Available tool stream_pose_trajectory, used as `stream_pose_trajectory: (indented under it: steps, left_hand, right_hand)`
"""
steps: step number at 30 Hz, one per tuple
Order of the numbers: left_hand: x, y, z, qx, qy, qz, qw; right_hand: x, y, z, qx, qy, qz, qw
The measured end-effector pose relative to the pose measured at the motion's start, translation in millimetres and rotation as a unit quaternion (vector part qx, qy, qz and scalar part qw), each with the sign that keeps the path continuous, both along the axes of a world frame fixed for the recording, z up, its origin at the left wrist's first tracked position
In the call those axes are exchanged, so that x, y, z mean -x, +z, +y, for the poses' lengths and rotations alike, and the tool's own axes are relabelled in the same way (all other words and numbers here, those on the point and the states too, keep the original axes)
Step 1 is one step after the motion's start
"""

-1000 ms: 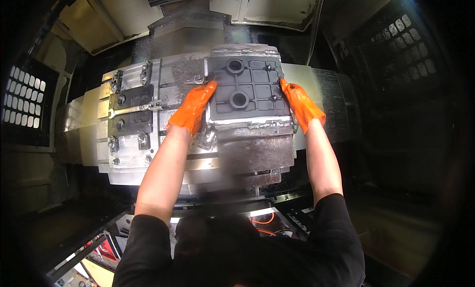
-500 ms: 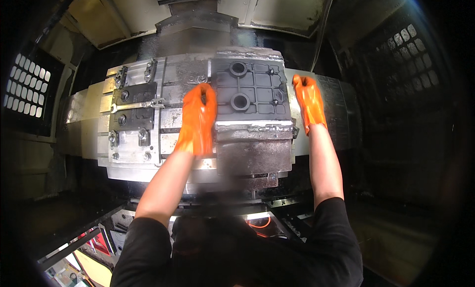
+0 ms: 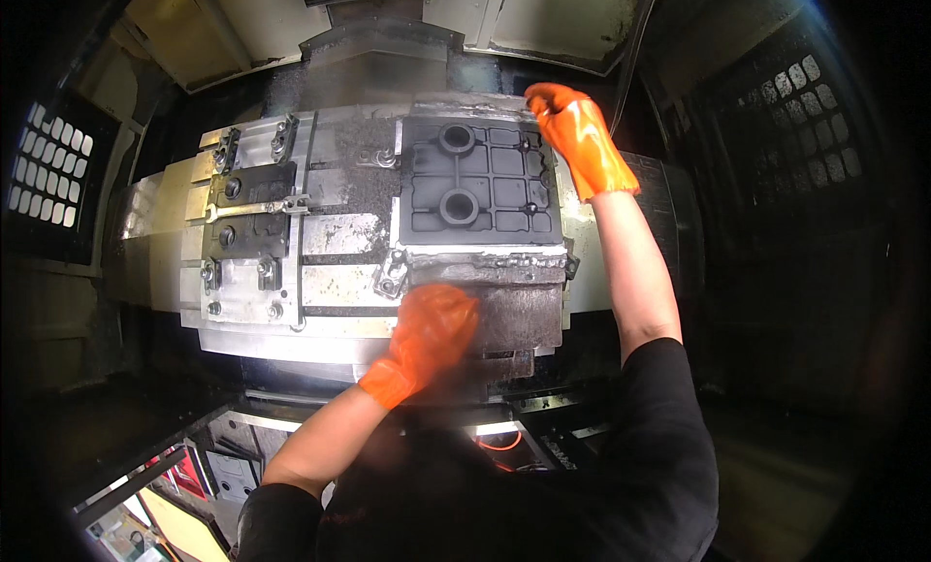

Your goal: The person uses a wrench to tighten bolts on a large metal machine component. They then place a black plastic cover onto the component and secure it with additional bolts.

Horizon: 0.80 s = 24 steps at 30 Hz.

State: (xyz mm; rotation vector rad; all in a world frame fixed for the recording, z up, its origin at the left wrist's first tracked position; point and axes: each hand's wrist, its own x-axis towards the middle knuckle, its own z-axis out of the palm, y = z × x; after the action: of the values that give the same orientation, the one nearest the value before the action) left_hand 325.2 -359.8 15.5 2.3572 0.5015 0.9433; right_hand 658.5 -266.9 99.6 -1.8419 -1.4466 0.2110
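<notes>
Lying between gloved left hand [image 3: 436,324], right hand [image 3: 572,126]: matte ribbed plate [image 3: 482,181]; grip state unclear.

I can't read any words or numbers from here. Pale marks [image 3: 565,453] on a dark bar [image 3: 554,443] look too small.

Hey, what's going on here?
A person in orange gloves is working over a dark ribbed plate seated on a metal block. The left grip, blurred, is nearer the person; the right grip is by the plate's far right corner, contact unclear. To the left, a wrench lies across another dark plate.
</notes>
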Motion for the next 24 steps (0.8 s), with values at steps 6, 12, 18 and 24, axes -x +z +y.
stream_pose_trajectory:
  steps: [6, 12, 18, 24]
  left_hand:
    - [-1, 5, 5, -0.004, -0.004, 0.002, 1.000]
    - [1, 4, 9, -0.001, -0.011, 0.002, 1.000]
    - [-8, 15, 5, 0.000, -0.030, 0.019, 0.999]
    - [-1, 10, 8, 0.035, -0.034, 0.014, 0.999]
  right_hand:
    - [-13, 3, -2, 0.061, 0.055, -0.066, 0.994]
    - [-14, -11, 8, 0.071, 0.081, 0.218, 0.970]
    - [-48, -37, 3, 0.086, 0.106, -0.091, 0.986]
    - [52, 37, -92, 0.065, 0.017, 0.050, 0.996]
